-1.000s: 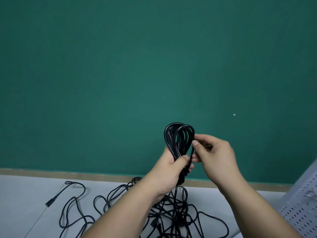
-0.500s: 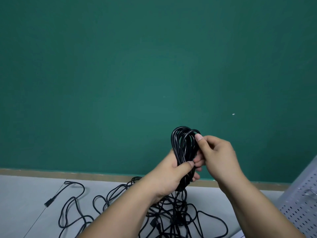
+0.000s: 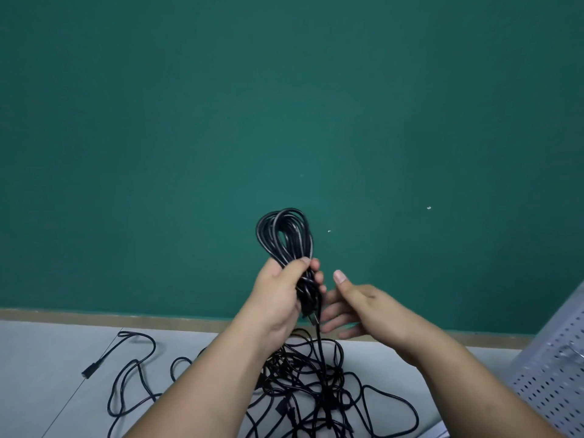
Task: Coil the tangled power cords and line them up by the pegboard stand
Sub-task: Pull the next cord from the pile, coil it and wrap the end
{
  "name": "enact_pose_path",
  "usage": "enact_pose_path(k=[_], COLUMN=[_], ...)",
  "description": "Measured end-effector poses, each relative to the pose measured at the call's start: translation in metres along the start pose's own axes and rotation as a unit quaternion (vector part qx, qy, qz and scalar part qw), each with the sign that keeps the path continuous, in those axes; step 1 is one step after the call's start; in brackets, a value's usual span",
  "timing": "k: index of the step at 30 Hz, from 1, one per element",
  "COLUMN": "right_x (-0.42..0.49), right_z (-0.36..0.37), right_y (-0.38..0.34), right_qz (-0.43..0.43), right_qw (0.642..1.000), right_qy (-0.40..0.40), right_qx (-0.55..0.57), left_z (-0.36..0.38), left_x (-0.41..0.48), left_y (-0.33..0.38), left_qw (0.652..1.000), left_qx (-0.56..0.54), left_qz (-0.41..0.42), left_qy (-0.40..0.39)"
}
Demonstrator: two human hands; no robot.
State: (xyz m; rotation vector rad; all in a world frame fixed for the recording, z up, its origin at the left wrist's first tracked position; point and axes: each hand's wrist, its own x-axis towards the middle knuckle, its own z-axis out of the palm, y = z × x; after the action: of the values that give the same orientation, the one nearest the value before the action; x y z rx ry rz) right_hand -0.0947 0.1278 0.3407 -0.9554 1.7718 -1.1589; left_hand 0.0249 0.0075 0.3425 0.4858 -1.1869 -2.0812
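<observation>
Left hand (image 3: 279, 298) grips one coiled cord (image 3: 284, 235) at its waist, thumb and fingers wrapped round the black bundle. The coil is held upright in mid-air in front of the green wall (image 3: 189, 121), loops fanning above the fist. Right hand (image 3: 363, 308) is released, holding nothing, fingers straight and pointing left, just beside the lower part of the coil; can't tell if the fingertips touch it. One strand (image 3: 320, 349) hangs from the coil straight down into the tangle.

Two hands, one coil in view.

One tangled pile of cords (image 3: 316, 387), all black, lies on the grey surface (image 3: 41, 390) below the hands, near the bottom edge, middle. Number of cords in it can't be counted, too knotted. One loose run snakes out toward the left edge and ends in one connector (image 3: 87, 373) lying flat.

One pegboard stand (image 3: 550, 377), grey and perforated, sits at the right edge, apart from the pile. A wooden strip (image 3: 94, 316) runs along the far edge under the wall.
</observation>
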Motion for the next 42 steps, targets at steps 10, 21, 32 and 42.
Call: enact_pose_path(k=[10, 21, 32, 42], right_x=[0.007, -0.034, -0.032, -0.03], right_z=[0.009, -0.027, -0.014, -0.025], right_y=[0.018, -0.037, -0.036, -0.032], right_qz=[-0.035, -0.163, -0.386, -0.356], right_qw=[0.952, 0.974, 0.856, 0.841], right_qy=[-0.149, -0.005, 0.267, 0.349], right_qx=[-0.266, -0.159, -0.217, -0.211], left_z=[-0.014, -0.035, -0.015, 0.015], left_x=[0.013, 0.023, 0.0, -0.021], left_y=[0.017, 0.038, 0.008, 0.0], left_qw=[0.985, 0.958, 0.926, 0.933], left_qx=[-0.112, 0.078, 0.359, 0.099], left_qz=[0.078, 0.173, 0.037, -0.224], left_qy=[0.108, 0.216, -0.111, -0.265])
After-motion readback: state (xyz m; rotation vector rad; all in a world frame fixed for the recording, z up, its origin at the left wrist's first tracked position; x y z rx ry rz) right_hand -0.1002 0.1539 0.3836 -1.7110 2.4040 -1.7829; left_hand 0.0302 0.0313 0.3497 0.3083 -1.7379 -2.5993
